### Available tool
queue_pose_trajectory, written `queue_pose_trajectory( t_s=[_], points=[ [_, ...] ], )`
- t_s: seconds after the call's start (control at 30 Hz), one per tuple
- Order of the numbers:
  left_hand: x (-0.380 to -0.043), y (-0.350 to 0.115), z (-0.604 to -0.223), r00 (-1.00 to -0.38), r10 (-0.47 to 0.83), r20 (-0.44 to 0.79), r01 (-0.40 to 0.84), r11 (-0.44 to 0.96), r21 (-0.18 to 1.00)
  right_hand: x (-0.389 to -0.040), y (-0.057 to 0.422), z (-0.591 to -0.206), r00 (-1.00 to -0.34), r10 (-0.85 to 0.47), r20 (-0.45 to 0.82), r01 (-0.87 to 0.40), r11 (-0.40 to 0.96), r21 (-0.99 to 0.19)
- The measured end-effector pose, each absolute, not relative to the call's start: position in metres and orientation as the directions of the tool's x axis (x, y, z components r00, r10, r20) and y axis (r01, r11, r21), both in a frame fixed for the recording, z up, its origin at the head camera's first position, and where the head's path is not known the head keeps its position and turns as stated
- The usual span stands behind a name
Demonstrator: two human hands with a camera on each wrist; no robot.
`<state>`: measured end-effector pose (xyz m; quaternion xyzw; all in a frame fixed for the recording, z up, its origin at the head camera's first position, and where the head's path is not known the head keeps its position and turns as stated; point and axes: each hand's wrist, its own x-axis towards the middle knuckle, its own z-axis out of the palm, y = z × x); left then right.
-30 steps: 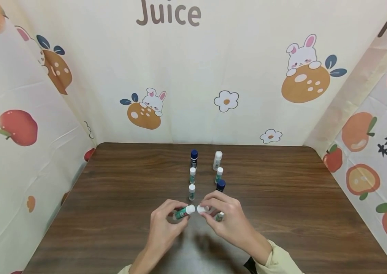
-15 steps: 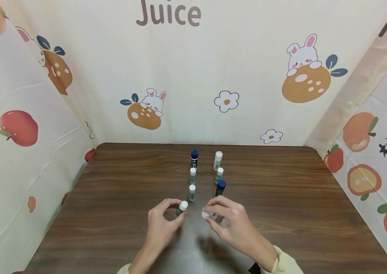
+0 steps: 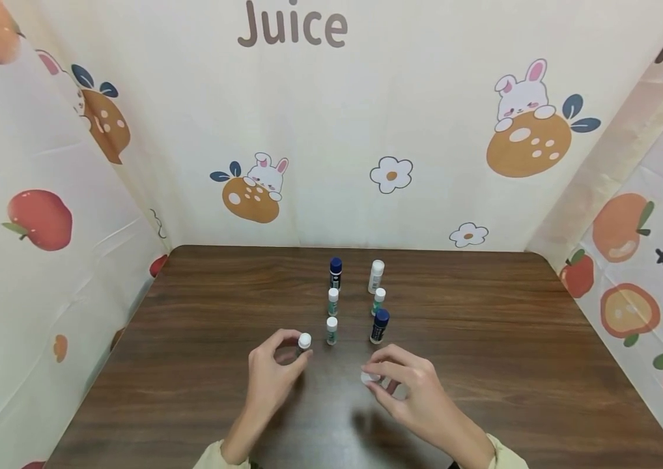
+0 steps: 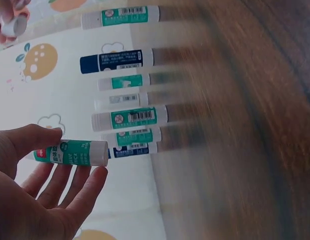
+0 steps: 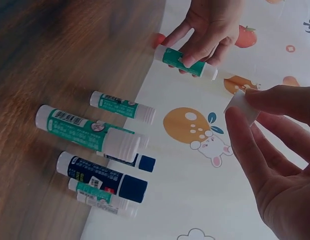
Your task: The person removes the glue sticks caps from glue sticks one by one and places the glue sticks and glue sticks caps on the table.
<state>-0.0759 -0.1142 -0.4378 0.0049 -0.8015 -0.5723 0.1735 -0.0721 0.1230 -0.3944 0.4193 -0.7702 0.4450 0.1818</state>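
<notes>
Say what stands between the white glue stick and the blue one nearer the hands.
One green glue stick stands there; the head view shows it.

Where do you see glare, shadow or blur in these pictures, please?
Head view: pale sheen on the near part of the table, shadow below the right hand; left wrist view: table soft and streaky; right wrist view: dimmer than the head view.

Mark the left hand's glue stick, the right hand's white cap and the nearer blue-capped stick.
Held glue stick [image 4: 74, 153]: left wrist view, on its green label.
White cap [image 5: 241, 102]: right wrist view, on its side.
Nearer blue-capped stick [image 3: 378, 327]: head view, on its dark body.
</notes>
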Motion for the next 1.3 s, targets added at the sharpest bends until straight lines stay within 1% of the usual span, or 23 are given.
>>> queue_pose_trajectory(
  t_s=[0.17, 0.43, 0.7, 0.9, 1.2, 1.3],
  points=[
    [-0.084, -0.117, -0.440, -0.934, -0.241, 0.265, 0.173, 0.346, 0.922, -0.069, 0.129, -0.398, -0.584, -0.497, 0.642, -0.806, 0.257, -0.534],
    [-0.099, -0.117, -0.442, -0.939, -0.248, 0.238, 0.149, 0.330, 0.932, -0.065, 0.143, -0.407, -0.573, -0.503, 0.647, -0.813, 0.253, -0.524],
    [-0.109, -0.121, -0.444, -0.929, -0.283, 0.239, 0.141, 0.326, 0.935, -0.059, 0.156, -0.418, -0.604, -0.511, 0.612, -0.790, 0.284, -0.543],
    [-0.116, -0.127, -0.445, -0.929, -0.296, 0.220, 0.122, 0.317, 0.940, -0.058, 0.166, -0.427, -0.592, -0.522, 0.615, -0.799, 0.279, -0.532],
    [-0.126, -0.134, -0.447, -0.925, -0.316, 0.210, 0.103, 0.324, 0.940, -0.056, 0.178, -0.439, -0.607, -0.523, 0.598, -0.787, 0.293, -0.543],
    [-0.130, -0.136, -0.449, -0.923, -0.325, 0.204, 0.098, 0.314, 0.944, -0.057, 0.183, -0.444, -0.602, -0.518, 0.607, -0.792, 0.296, -0.533]
  ],
)
